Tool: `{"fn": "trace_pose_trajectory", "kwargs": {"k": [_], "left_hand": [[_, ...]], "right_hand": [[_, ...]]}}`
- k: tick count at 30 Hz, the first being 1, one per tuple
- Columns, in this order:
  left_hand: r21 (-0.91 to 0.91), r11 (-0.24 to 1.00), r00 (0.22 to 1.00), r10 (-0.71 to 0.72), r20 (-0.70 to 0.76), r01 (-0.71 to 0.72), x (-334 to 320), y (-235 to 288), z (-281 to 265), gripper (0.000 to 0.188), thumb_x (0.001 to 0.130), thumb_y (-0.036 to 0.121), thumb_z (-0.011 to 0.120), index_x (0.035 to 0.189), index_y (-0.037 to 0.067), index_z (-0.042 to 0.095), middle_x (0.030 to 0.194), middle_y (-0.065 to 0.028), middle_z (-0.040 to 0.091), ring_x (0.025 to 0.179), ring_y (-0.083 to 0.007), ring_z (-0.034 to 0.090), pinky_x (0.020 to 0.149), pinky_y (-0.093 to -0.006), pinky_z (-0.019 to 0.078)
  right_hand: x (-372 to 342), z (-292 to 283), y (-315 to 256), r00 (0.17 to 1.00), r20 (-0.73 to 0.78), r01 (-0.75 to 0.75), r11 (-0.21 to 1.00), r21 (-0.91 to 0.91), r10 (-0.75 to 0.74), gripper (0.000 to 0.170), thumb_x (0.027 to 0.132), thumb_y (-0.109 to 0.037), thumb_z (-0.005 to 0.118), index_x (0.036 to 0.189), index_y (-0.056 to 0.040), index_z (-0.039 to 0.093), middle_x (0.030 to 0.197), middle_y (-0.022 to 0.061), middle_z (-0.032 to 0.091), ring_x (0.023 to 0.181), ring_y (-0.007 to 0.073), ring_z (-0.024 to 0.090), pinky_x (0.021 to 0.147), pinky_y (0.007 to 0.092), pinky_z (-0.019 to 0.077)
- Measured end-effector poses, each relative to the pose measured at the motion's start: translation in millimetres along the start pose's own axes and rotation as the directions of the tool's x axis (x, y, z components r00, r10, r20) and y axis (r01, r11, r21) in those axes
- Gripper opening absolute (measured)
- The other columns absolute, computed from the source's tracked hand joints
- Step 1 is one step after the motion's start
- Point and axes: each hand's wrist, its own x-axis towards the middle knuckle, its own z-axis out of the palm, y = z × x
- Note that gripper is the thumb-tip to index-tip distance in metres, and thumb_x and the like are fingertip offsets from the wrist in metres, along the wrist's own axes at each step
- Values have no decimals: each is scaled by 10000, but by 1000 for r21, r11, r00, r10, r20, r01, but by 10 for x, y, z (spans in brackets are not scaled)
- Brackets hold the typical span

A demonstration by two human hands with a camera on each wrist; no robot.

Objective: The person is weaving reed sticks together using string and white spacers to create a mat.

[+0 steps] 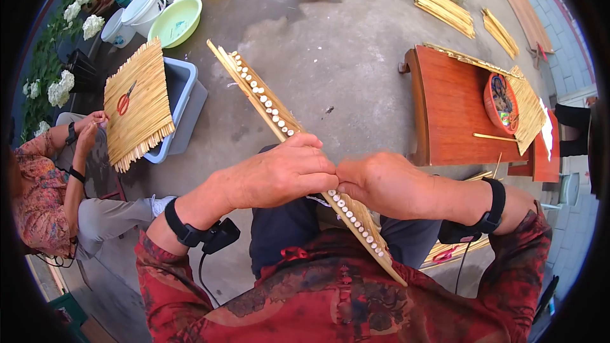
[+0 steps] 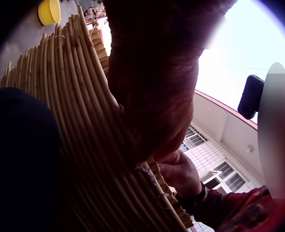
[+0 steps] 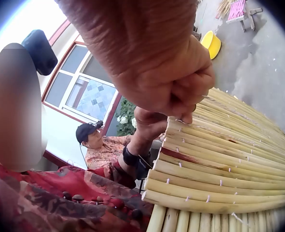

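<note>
Over the lap [image 1: 279, 232], the stitched stalk mat [image 3: 219, 166], probably light, stiff lengthwise and best held by its cut-end edge [image 1: 264, 100], is gripped there by the bent-fingered left hand [image 1: 279, 173] and pinched by the curled right hand [image 1: 381, 181].

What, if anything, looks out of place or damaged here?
One stalk in the mat has a dark reddish-brown stretch near its end in the right wrist view, odd against its paler neighbours; whether stain or damage, I can't tell.
</note>
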Motion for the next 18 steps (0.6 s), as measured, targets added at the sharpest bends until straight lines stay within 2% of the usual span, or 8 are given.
{"fn": "trace_pose_trajectory", "kwargs": {"k": [2,8,10,16,18], "left_hand": [[5,998,998,58,-13,-58,-3,-34,9,178,821,56,567,998,69,588,910,-43,574,880,-200,578,914,-377,412],[-37,997,998,64,-14,-65,26,-59,18,188,811,80,559,997,80,585,887,-17,566,839,-195,566,844,-348,409],[-40,997,998,64,-8,-64,29,-61,-8,187,810,77,558,996,79,583,888,-17,567,840,-194,566,847,-348,409],[-39,997,998,62,-10,-63,18,-76,21,189,805,74,562,994,73,579,892,-19,568,837,-191,564,858,-346,407],[-42,996,997,73,-2,-73,47,-121,29,190,805,73,562,995,72,579,892,-20,567,835,-191,563,862,-346,406]], "right_hand": [[-21,-6,16,1000,19,0,1000,13,-1,142,888,-192,602,886,-53,570,742,170,613,675,382,600,570,448,471],[-64,-44,69,998,26,59,998,35,-60,118,881,-174,582,851,-64,551,692,182,588,654,400,586,552,463,460],[-56,-64,72,997,5,83,995,62,-83,92,875,-158,563,847,-71,548,669,200,585,629,408,581,539,477,451],[-135,-134,81,998,42,46,996,74,-49,82,862,-141,575,844,-73,533,646,180,571,622,397,582,536,472,451],[-119,-229,65,983,179,-48,999,-8,49,103,872,-145,612,948,-86,579,762,138,602,707,362,605,589,412,487]]}}
